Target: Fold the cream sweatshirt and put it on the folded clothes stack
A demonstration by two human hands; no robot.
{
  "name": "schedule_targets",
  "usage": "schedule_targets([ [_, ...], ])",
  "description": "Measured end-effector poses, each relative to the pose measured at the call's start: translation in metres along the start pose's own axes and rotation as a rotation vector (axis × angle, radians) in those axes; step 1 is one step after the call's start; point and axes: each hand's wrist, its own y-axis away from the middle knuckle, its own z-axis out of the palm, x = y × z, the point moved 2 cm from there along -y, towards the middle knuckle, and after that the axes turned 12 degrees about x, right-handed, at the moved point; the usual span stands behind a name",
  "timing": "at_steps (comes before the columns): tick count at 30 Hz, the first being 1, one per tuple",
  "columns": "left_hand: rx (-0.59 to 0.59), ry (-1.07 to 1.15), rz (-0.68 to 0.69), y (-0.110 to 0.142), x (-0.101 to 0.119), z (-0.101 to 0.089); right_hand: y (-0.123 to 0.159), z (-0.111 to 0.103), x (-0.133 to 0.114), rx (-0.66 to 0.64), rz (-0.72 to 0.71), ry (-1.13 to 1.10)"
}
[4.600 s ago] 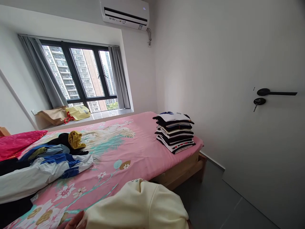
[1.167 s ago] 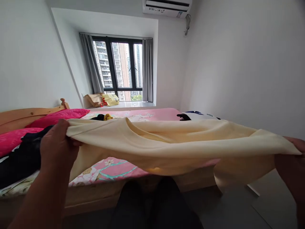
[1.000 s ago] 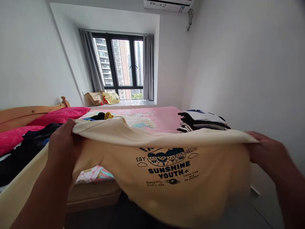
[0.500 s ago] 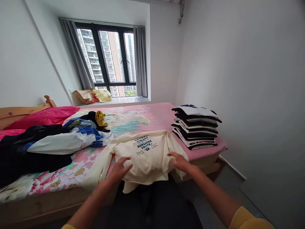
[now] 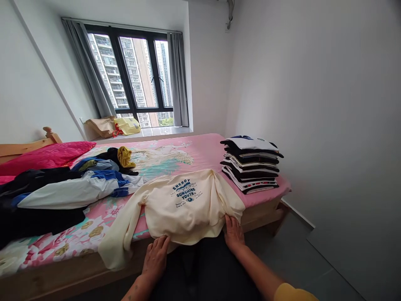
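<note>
Left hand (image 5: 156, 256) and right hand (image 5: 234, 234), pinch indeterminable, touch the sweatshirt (image 5: 184, 219) between them, apparently straightening it; next move likely requires smoothing.

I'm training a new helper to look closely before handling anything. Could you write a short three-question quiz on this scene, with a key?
1. Fill in: The cream shirt reads "ENERGY SUNSHINE ____" in its large lettering.

2. Choose: What colour is the bag beside the brown bag on the windowsill?
A) green
B) yellow
C) blue

3. True or false: The right hand is nearer the stack of clothes than the left hand is.

Key:
1. YOUTH
2. B
3. True
</note>
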Motion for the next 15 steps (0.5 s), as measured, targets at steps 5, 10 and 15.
schedule_targets([
  [5,-0.046,0.015,0.080,-0.023,0.016,-0.011,-0.007,0.000,-0.007,0.094,0.099,0.024],
  [10,0.217,0.411,-0.054,-0.013,-0.002,-0.037,-0.014,-0.001,-0.006,0.164,0.244,-0.190],
  [15,0.443,0.502,-0.638,0.028,-0.039,-0.086,-0.016,-0.005,0.000,0.381,0.469,-0.779],
])
